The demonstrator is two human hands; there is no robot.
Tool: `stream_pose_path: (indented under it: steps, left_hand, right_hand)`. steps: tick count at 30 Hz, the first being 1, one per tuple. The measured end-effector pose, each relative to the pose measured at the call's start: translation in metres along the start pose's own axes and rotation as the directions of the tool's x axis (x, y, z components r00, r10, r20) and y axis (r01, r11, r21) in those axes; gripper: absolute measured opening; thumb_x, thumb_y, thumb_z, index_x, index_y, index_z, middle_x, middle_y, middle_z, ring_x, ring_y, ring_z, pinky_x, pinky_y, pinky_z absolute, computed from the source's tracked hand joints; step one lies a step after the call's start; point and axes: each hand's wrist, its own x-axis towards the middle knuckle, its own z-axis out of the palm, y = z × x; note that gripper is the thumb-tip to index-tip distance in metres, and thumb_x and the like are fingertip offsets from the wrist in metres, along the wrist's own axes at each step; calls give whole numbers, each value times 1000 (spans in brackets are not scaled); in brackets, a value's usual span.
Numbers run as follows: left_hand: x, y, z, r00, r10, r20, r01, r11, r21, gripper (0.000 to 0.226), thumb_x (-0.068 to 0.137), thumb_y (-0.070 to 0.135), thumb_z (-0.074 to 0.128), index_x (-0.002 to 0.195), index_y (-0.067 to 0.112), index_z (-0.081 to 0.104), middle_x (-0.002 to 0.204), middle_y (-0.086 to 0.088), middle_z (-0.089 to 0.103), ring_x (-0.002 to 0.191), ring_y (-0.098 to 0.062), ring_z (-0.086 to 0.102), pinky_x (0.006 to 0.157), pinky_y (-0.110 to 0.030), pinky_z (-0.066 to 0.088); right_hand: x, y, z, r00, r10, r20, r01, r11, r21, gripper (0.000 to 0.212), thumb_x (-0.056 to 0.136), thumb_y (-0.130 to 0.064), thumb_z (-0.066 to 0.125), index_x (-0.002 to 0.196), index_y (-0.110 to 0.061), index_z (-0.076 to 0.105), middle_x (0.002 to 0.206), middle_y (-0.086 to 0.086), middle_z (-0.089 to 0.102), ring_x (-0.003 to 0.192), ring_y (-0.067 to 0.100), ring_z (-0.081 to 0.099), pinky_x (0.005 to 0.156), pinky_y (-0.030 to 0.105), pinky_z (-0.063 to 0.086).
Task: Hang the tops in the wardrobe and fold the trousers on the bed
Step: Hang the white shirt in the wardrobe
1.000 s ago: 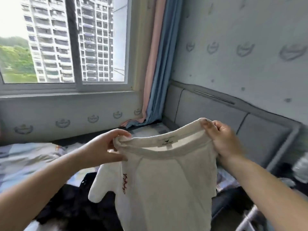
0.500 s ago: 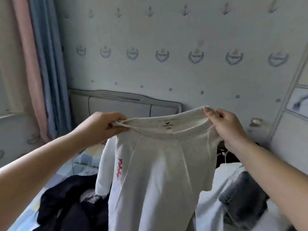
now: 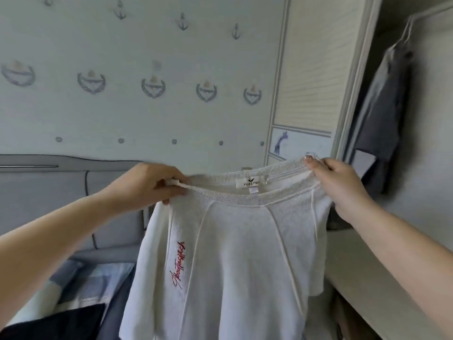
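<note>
White ribbed top (image 3: 235, 261), red script (sideways), collar label

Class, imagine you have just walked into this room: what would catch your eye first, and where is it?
First, the white top with red script down its front, held up in mid-frame: the left hand and right hand each grip one side of its neckline. Next, a dark grey garment hanging on a hanger in the open wardrobe at upper right. Behind, the wallpaper shows anchors and boat crests.
</note>
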Motion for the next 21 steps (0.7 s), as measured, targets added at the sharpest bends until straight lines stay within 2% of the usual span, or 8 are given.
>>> stream_pose_path:
  steps: [3,7,9,12,14,17,19,21]
  left_hand:
    - [60,25,45,998,5,-60,-11,995,-103,27,79,22,76,79,40,56,56,16,65,51,-1,63,53,-14,45]
    - [130,68,95,986,153,-61,-157,985,-64,25,77,49,66,80,37,44,52,18,62,52,4,60,48,-10,42]
    - [163,90,122,979,193,-68,-199,976,-93,36,70,64,56,82,32,44,49,18,59,49,2,60,46,-14,45]
    - [210,117,164,968,215,-129,-238,949,-207,42,66,57,64,81,24,43,47,20,57,47,5,59,44,-9,41]
    - [239,130,189,968,184,-170,-225,936,-271,37,65,49,70,77,28,42,50,23,59,46,6,57,45,-8,38]
    - [289,151,227,973,103,-205,-181,894,-410,38,62,51,73,75,30,45,47,13,56,41,1,51,44,-13,35]
    - [319,164,250,970,80,-230,-184,858,-479,41,61,56,73,74,27,47,49,6,55,42,-5,49,48,-22,40]
    - [346,178,270,970,69,-235,-199,784,-588,44,59,59,72,74,25,49,51,5,52,49,-15,57,61,-37,53]
  right_hand:
    - [30,13,-62,996,-22,-83,22,1000,3,53,81,-50,67,72,1,54,64,4,47,63,15,46,63,30,33]
    - [62,26,-137,986,-60,-153,54,997,-47,57,83,-45,66,75,8,50,69,10,46,66,20,44,65,34,33]
    - [77,36,-174,978,-75,-196,51,991,-122,59,84,-47,64,71,7,44,70,8,41,66,20,39,65,34,29]
    - [97,48,-220,958,-81,-276,25,979,-201,54,84,-48,63,60,-7,39,62,6,34,60,18,35,60,32,27]
    - [108,53,-242,939,-96,-331,14,970,-241,56,84,-48,64,53,-20,28,53,-5,26,53,14,28,54,31,22]
    - [127,63,-279,908,-118,-402,-7,955,-295,59,83,-50,64,53,-23,22,46,-12,21,47,10,23,49,29,19]
    - [139,69,-301,886,-108,-451,-40,951,-307,57,82,-53,63,54,-23,24,47,-12,24,46,9,25,47,27,21]
    - [153,78,-319,857,-87,-509,-69,958,-280,53,82,-53,62,57,-23,26,56,-4,28,55,14,30,52,28,23]
